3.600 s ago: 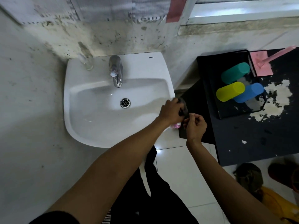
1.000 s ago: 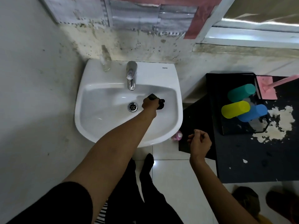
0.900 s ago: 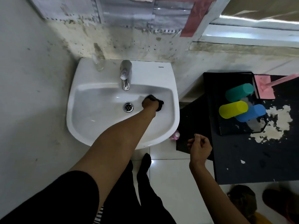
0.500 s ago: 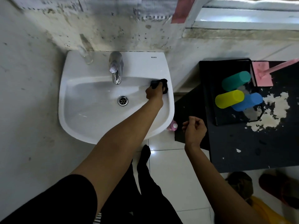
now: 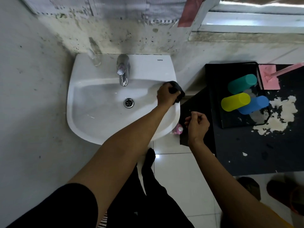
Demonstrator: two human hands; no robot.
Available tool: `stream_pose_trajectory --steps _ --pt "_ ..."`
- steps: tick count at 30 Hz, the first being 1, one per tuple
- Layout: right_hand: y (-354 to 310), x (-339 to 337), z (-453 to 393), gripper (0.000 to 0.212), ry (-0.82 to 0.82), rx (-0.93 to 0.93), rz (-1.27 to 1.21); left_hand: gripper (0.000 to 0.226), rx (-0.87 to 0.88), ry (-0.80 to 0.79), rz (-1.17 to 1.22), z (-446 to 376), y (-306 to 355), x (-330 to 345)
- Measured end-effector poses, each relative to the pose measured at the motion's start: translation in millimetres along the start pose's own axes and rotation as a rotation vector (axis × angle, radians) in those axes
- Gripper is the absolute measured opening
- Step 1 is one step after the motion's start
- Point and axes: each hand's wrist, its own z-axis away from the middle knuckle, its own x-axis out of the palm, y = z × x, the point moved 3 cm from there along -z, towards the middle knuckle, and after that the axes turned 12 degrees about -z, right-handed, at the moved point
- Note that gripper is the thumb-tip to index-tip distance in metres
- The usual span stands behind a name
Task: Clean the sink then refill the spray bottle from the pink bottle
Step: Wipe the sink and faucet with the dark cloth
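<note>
Sink cleaning is underway: the left hand (image 5: 165, 96) grips a dark cloth (image 5: 177, 89) at the sink (image 5: 98, 129) rim's right edge. The right hand (image 5: 197, 124) hangs curled, empty. Refilling remains; the pink bottle (image 5: 178, 129) sits on the floor below, and the spray bottle (image 5: 94, 55) stands at the sink's back-left corner.

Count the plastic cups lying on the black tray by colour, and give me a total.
Teal cup: 1
Yellow cup: 1
Blue cup: 1
Total: 3
</note>
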Motion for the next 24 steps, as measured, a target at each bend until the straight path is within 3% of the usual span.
stream_pose_trajectory --steps 2,4,8,10,12,14,18,21,24 --pt "3.0 -1.4 1.6 0.019 0.013 0.027 0.0 0.032 0.279 -0.118 -0.328 9.4 8.5 9.1" --pt "7.0 -8.5 4.3 0.017 0.035 0.049 0.002 0.031 0.41 -0.195 -0.472 19.1 14.9 20.3" --pt "16.6 -28.0 6.4 0.018 0.08 0.063 0.018 0.027 0.469 -0.152 -0.315 32.5 19.2 14.4" --pt "20.6 -34.0 6.4 0.018 0.082 0.073 0.027 0.026 0.484 0.038 -0.256 32.7 13.5 -1.8" --pt "23.1 -35.9 5.6 0.018 0.08 0.08 0.023 0.028 0.351 0.267 -0.234 22.2 1.4 -19.7" --pt "25.7 -37.9 2.9 0.019 0.091 0.083 0.018 0.032 0.096 0.368 -0.227 5.7 -12.4 -27.8" --pt "35.5 -41.0 0.6 0.021 0.101 0.104 -0.006 0.069 -0.435 0.116 0.156 -11.2 -22.9 -6.9" --pt "42.5 -48.9 2.2 0.02 0.119 0.132 -0.014 0.074 -0.429 0.026 0.275 -11.2 -6.3 15.0" --pt "46.0 -55.8 0.0 0.02 0.124 0.144 -0.024 0.066 -0.194 0.033 0.116 -4.8 4.6 20.2"
